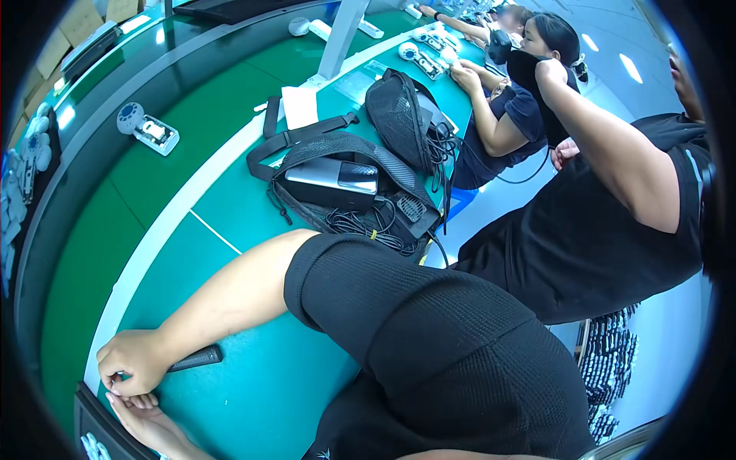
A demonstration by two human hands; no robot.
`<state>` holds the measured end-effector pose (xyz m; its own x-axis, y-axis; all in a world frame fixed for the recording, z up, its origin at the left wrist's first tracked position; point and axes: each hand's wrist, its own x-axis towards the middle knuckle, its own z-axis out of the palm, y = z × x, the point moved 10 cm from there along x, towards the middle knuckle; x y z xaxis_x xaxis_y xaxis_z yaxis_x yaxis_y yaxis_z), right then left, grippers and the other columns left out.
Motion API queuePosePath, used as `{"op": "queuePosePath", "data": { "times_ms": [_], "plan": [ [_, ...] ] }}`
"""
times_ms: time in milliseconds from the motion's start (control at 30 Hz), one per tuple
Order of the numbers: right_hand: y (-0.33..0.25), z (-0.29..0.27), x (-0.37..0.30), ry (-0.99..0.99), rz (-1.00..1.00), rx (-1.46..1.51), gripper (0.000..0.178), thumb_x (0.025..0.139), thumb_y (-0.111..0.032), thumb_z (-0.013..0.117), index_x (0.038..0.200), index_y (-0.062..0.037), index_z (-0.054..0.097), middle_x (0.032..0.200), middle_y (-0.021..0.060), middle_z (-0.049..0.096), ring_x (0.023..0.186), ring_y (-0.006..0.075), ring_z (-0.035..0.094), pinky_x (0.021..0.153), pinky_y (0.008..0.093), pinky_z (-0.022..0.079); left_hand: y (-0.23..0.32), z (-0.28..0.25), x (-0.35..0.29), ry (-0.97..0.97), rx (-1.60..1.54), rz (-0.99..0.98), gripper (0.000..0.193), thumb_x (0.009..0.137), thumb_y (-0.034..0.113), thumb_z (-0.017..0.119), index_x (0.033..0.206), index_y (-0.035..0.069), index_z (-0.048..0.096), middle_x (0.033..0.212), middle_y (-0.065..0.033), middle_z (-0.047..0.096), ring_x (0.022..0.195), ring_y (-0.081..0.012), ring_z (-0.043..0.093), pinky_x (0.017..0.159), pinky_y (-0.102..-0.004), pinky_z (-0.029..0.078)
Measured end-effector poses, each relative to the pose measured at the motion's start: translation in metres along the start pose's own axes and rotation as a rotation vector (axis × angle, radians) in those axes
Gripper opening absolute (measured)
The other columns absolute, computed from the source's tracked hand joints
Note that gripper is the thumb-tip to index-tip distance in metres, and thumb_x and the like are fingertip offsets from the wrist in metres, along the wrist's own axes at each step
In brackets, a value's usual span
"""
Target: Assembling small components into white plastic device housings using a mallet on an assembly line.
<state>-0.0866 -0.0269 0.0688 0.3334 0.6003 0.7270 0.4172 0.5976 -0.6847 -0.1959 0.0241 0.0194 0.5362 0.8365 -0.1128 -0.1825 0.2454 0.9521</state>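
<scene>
My right hand (135,363) is bent down over the left end of the table, with its fingers curled into a pinch. Whatever sits between the fingertips is hidden or too small to name. Just below, my left hand (149,426) is partly cut off by the dark picture rim; the fingers that show are stretched out and meet the right fingertips. A black ribbed handle (195,359) lies on the green table beside my right wrist; its other end is hidden under that hand.
Black mesh bags (337,153) with cables and a silver-black box (330,181) occupy the table beyond my right arm. A white round-headed device (153,133) lies on the green conveyor belt (222,100). A dark tray (103,425) borders my hands. Co-workers (510,115) are along the right.
</scene>
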Motion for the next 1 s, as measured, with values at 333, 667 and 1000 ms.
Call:
{"op": "queuePosePath", "data": {
  "times_ms": [333, 667, 1000],
  "plan": [
    [0.0, 0.0, 0.0, 0.006, 0.046, 0.045, 0.009, 0.074, -0.014, 0.064, 0.078, -0.0076, 0.069, 0.075, 0.0079, 0.065, 0.067, 0.0246, 0.063, 0.059, 0.0358, 0.051, 0.005, -0.022, 0.013, -0.03, 0.005, 0.099, 0.023, 0.101, 0.026, 0.051, 0.09, 0.006, 0.057, 0.068, 0.0048, 0.04, 0.062, -0.0047, 0.036, 0.058, -0.0214, 0.029],
    [-0.004, 0.001, -0.001, 0.004, 0.006, -0.023, 0.018, 0.072, -0.013, 0.065, 0.085, -0.0126, 0.076, 0.07, 0.0071, 0.065, 0.065, 0.0243, 0.062, 0.057, 0.0366, 0.049, 0.011, -0.053, 0.021, 0.12, 0.352, 0.195, 0.025, 0.099, 0.019, 0.055, 0.106, -0.003, 0.065, 0.07, 0.0045, 0.045, 0.064, -0.004, 0.039, 0.06, -0.0193, 0.032],
    [-0.005, -0.005, -0.002, 0.008, 0.043, -0.063, 0.017, 0.075, -0.015, 0.064, 0.088, -0.0137, 0.075, 0.072, 0.0067, 0.066, 0.067, 0.0253, 0.063, 0.057, 0.0379, 0.049, 0.007, -0.018, 0.01, -0.169, 0.043, 0.167, 0.042, 0.098, 0.018, 0.043, 0.132, -0.007, 0.046, 0.078, 0.0, 0.049, 0.071, -0.0066, 0.044, 0.064, -0.0219, 0.035]
  ]
}}
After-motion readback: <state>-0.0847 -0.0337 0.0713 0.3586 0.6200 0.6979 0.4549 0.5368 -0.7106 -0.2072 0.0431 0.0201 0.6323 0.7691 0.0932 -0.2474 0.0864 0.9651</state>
